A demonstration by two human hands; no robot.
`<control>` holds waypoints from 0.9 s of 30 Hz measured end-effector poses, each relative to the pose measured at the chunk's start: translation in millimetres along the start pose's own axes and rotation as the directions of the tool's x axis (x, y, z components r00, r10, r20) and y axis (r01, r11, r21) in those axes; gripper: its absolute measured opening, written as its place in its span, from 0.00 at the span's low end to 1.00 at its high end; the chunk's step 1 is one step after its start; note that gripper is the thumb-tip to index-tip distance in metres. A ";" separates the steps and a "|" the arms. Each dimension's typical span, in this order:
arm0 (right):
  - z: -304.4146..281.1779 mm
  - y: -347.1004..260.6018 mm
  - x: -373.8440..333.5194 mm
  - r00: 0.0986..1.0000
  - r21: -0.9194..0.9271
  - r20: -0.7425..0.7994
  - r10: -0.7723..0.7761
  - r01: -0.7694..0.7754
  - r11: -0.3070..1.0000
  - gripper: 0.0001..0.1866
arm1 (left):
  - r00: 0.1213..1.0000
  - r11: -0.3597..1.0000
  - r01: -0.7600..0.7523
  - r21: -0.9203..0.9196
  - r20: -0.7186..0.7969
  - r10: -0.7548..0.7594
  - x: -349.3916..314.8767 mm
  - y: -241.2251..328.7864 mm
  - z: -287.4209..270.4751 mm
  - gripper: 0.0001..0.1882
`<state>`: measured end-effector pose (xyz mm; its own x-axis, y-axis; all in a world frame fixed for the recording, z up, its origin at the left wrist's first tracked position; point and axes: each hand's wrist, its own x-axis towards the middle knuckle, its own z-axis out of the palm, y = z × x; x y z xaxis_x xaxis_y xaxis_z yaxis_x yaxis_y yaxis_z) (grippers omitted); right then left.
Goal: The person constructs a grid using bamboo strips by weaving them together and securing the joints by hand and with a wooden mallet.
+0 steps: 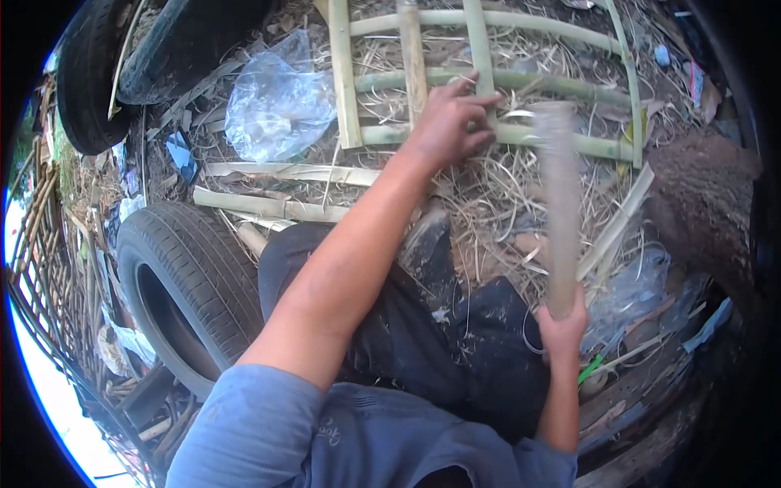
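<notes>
So the bamboo frame (561,80) lies on the ground (659,89), with wood shavings (496,195) scattered under and around it. Left hand (451,122) is over the frame's lower edge, its grip loose and fingers spread at an upright slat; can't tell if they're actually pressing on it. Right hand's (563,325) grip is wrapped tight around a wooden stick (561,236), held upright, top end blurry. Clear plastic bag (277,106) sits just beside the frame's left edge, and a tire (207,264) lies by the person's leg.
</notes>
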<state>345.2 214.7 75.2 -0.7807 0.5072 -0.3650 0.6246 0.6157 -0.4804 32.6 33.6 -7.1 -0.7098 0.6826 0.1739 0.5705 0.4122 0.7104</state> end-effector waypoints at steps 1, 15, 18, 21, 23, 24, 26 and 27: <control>-3.6 -14.0 -10.6 0.993 0.164 -0.111 -0.037 0.055 0.985 0.23 | 1.000 1.000 0.013 -0.002 0.008 -0.013 -2.4 1.8 0.4 0.10; -4.1 -20.0 -11.1 0.991 0.116 -0.093 -0.099 0.110 0.987 0.23 | 0.999 1.000 0.031 0.001 -0.014 -0.031 5.5 5.9 -3.9 0.09; -2.5 -14.4 -13.2 0.998 0.131 -0.056 -0.031 0.038 0.991 0.23 | 0.999 0.999 0.038 -0.035 0.002 -0.037 -6.2 0.6 0.1 0.10; -1.2 0.0 -8.6 0.993 0.104 -0.093 -0.068 0.077 0.992 0.22 | 1.000 1.000 0.011 -0.010 0.011 -0.011 2.8 -1.1 -4.1 0.10; 0.1 0.3 -20.7 0.992 0.360 -0.128 0.010 0.037 0.932 0.22 | 1.000 1.000 0.008 0.018 -0.030 -0.007 1.8 4.6 -1.0 0.09; 0.8 -1.9 -18.0 0.999 0.251 -0.016 0.040 -0.035 0.967 0.22 | 0.999 0.999 0.034 0.005 -0.036 -0.034 -7.8 3.4 2.8 0.09; -0.6 -4.7 -14.1 0.998 0.190 -0.051 -0.043 0.052 0.980 0.22 | 1.000 1.000 0.006 -0.018 -0.023 -0.006 -4.5 -1.7 0.8 0.09; -1.2 -7.6 -12.7 0.991 0.118 -0.072 -0.114 0.122 0.985 0.22 | 1.000 0.999 -0.012 -0.053 0.000 0.012 -1.7 -4.5 -0.5 0.09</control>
<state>350.5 204.3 84.5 -0.8437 0.4753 -0.2496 0.5177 0.5976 -0.6122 31.0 30.3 -10.3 -0.7029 0.6875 0.1827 0.5563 0.3713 0.7434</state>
